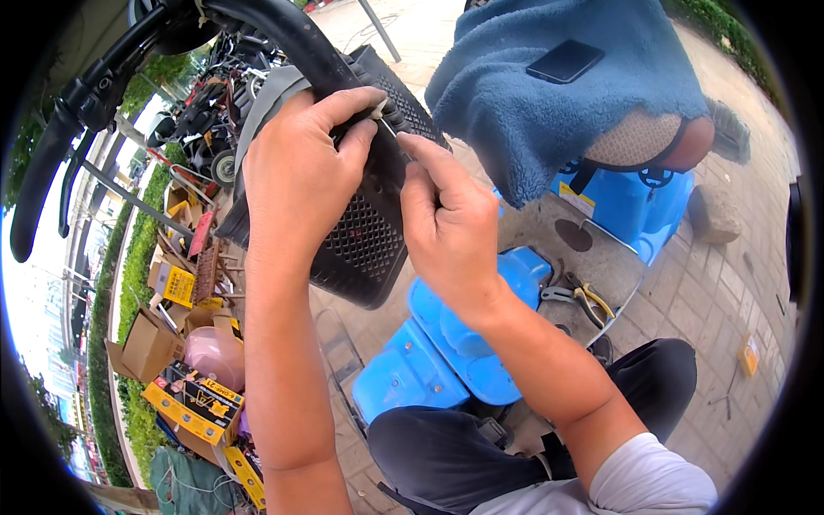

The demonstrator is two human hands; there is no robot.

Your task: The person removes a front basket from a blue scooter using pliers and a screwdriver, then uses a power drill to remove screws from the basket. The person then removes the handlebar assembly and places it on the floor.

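Above a black perforated plastic basket (pixel 356 245), my left hand (pixel 305 163) is closed, thumb and forefinger pinching a small whitish piece (pixel 378 110). A thin silvery rod (pixel 389 127) runs from that piece toward my right hand (pixel 451 219). The right thumb and forefinger are pinched on the rod; the rest of it is hidden by the fingers, so its kind is unclear. Just behind the fingertips passes a thick black curved tube (pixel 287 39). A black handlebar grip (pixel 39 184) with a lever (pixel 73 184) stands at the left.
Blue plastic bodywork (pixel 412 369) lies below my hands. Pliers (pixel 588 300) rest on the grey footboard (pixel 549 232). A blue towel (pixel 506 94) drapes the seat at the far right, bearing a black phone (pixel 565 62). Cardboard boxes (pixel 150 343) pile up at the left; a stone block (pixel 714 215) sits right.
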